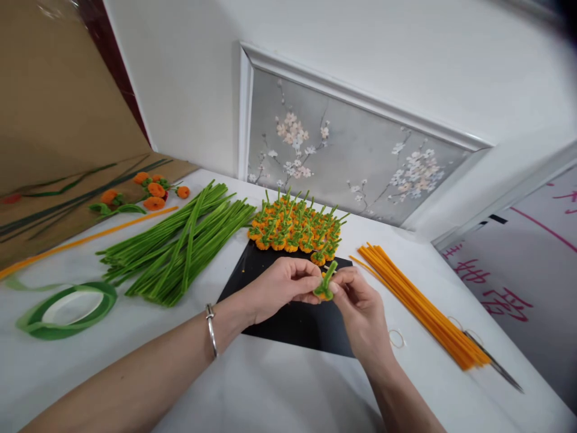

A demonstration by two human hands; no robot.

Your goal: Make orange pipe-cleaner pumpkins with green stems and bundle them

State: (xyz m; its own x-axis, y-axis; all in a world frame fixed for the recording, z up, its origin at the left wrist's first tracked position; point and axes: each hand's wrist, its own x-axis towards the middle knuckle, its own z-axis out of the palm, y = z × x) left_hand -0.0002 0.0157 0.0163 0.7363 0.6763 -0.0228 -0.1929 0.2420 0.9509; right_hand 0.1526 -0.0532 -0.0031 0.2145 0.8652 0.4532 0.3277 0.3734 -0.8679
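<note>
Two hands: both busy on one little orange-and-green piece (325, 288), pumpkin-looking, held up in front of the black board (293, 328). Call that piece the clock's centre, with 12 pointing away from the person
Step in hand: looks to me like the green top is getting tidied or pinched snug onto the orange body, stalk already sticking up, tip leaning toward 1
Left hand (280, 284): at 9, thumb and index pinching the piece from its side, other fingers curled under. Forearm runs in from about 8, silver bracelet (211, 331) at the wrist
Right hand (364, 310): at 4, thumb pressed near the base of the stalk, index bent in behind it, so it's gripping the same piece. Forearm runs up from roughly 5
Batch of similar pieces (288, 227): packed together at 11, stalks up; I'd guess this one belongs with them
Next move: probably calls for a firm hold on the orange part while the other thumb presses the green flat, then parking it by the batch. Squeeze too hard and the shape could go wonky imo
Supplies: green stems (180, 252) at around 10, orange stems (419, 307) at 3, neither in the fingers as far as I can see
</note>
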